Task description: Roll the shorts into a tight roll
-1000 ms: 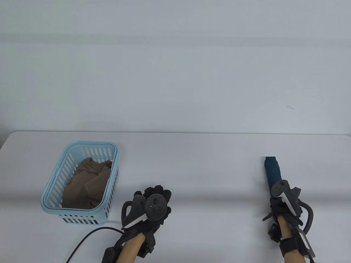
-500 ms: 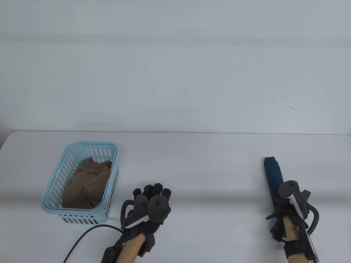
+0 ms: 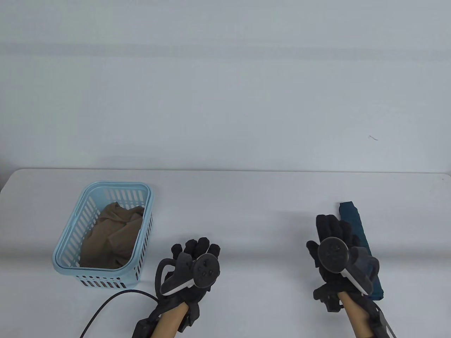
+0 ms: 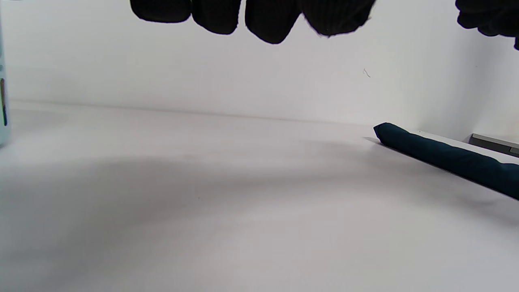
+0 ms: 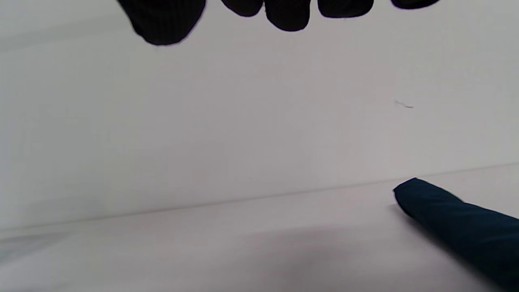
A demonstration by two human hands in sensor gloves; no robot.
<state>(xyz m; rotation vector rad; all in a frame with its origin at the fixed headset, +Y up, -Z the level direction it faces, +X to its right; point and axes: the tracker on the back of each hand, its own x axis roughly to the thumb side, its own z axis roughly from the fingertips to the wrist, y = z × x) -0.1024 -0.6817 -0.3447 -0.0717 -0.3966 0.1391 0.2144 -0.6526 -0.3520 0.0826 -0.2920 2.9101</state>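
The dark teal shorts lie as a long tight roll [image 3: 356, 225] on the right side of the white table, running from far to near. The roll also shows in the left wrist view [image 4: 446, 158] and the right wrist view [image 5: 458, 221]. My right hand [image 3: 333, 234] is raised just left of the roll, fingers spread, holding nothing. My left hand [image 3: 197, 248] hovers over the table near the front centre, fingers loosely extended and empty. In both wrist views only the black fingertips show at the top edge.
A light blue slatted basket [image 3: 70, 246] stands at the left with a crumpled tan garment [image 3: 112, 236] inside. A black cable [image 3: 105, 310] runs along the front edge below it. The table's [image 3: 246, 211] far edge meets a white wall.
My right hand has let go of the roll's near end and moved left, opening its fingers. The roll now lies alone on the table. The left hand barely moved.
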